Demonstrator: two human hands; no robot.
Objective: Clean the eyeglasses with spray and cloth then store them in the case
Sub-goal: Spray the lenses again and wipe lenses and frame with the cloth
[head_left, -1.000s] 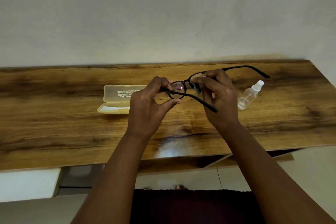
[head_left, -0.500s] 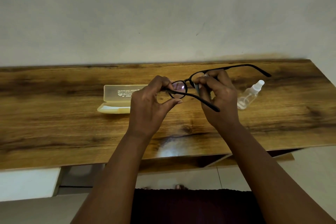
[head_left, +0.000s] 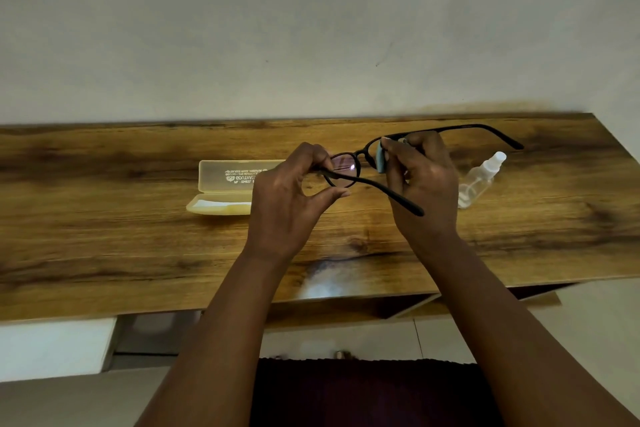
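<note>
Thin black eyeglasses (head_left: 346,168), perhaps soft blue cloth (head_left: 380,160)

- One pair of eyeglasses (head_left: 349,168); black frame, two temple arms unfolded, two lenses, of which one shows clear and the other is partly hidden behind fingers
- One cleaning cloth (head_left: 380,159); a single small light-blue piece, pinched against the frame
- One glasses case (head_left: 228,185); translucent yellowish, lid standing open, so two halves show
- One spray bottle (head_left: 479,182); clear, with one white cap, lying on the wood
- Two hands: one left hand (head_left: 289,199); one right hand (head_left: 427,184); both raised over the top
- One wooden table (head_left: 104,236)
</note>
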